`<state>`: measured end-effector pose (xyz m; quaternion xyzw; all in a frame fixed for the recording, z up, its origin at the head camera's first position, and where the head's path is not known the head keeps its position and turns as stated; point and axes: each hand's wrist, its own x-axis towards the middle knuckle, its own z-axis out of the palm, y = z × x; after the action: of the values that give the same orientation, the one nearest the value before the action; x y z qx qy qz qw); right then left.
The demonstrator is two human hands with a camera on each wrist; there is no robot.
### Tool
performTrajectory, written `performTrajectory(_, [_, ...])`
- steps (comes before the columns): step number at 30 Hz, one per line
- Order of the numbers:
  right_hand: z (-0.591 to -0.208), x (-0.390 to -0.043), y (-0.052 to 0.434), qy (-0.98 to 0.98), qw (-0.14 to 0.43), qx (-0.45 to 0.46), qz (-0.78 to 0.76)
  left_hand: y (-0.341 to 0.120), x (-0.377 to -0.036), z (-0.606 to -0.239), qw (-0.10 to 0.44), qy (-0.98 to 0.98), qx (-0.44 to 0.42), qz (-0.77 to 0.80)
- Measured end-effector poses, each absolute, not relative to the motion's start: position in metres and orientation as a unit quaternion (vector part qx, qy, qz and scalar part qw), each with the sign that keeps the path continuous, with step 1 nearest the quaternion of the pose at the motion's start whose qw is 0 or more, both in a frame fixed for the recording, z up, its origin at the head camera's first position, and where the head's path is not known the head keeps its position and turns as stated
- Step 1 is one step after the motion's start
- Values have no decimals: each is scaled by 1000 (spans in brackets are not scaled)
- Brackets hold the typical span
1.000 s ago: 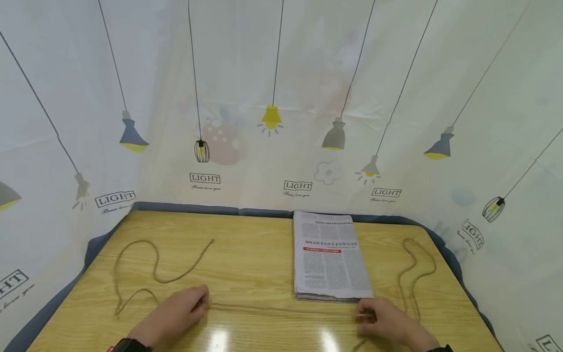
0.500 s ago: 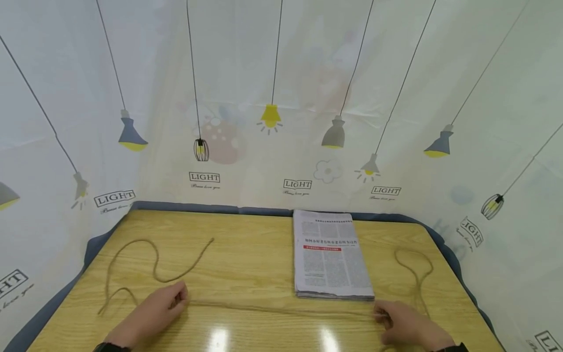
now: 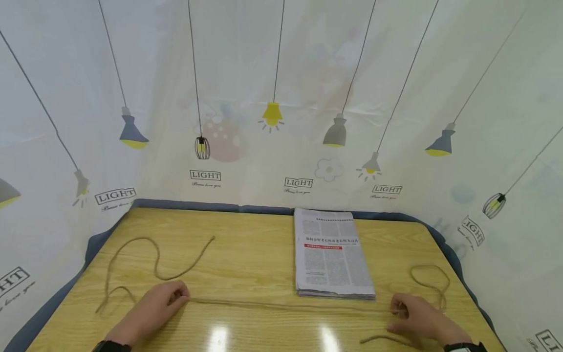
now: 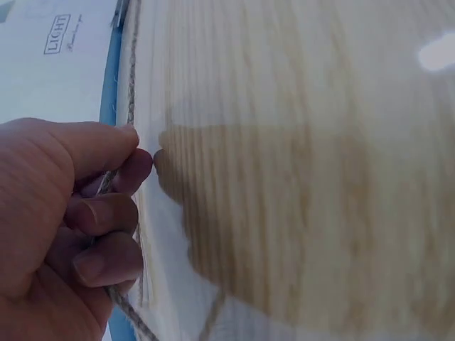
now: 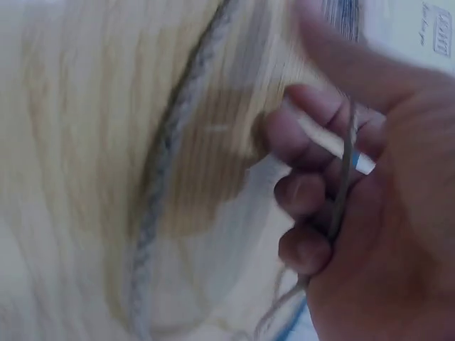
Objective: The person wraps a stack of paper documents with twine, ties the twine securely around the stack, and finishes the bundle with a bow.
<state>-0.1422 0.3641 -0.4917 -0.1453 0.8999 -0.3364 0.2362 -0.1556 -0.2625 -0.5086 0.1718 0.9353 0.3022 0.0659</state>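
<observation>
A thin twisted rope stretches nearly straight between my two hands, along the front of the newspaper stack. On the left, my left hand pinches it between thumb and forefinger; in the left wrist view the rope passes through the curled fingers and out below. My right hand holds the rope further right. There the fingers curl round the rope while the thumb stands apart, as the right wrist view shows. Loose rope curves behind each hand, and one end lies near the front right.
The wooden table has a dark blue padded border. Behind and around it hangs a pale cloth printed with lamps. Each wrist wears a black band.
My hands have spread apart, the left moving left and the right moving right, so the rope span between them is longer. The loose loop at the right has shifted, and a rope end shows in front.
</observation>
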Motion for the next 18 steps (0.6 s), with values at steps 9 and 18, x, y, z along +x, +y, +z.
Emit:
performTrajectory(9, [-505,-146,365,884,178,-199,-383,-271,-157,-511,41,949,150,275])
performTrajectory(18, [-505,-145,358,929,121,-164,-309,-274,-162,-514,51,955,140,256])
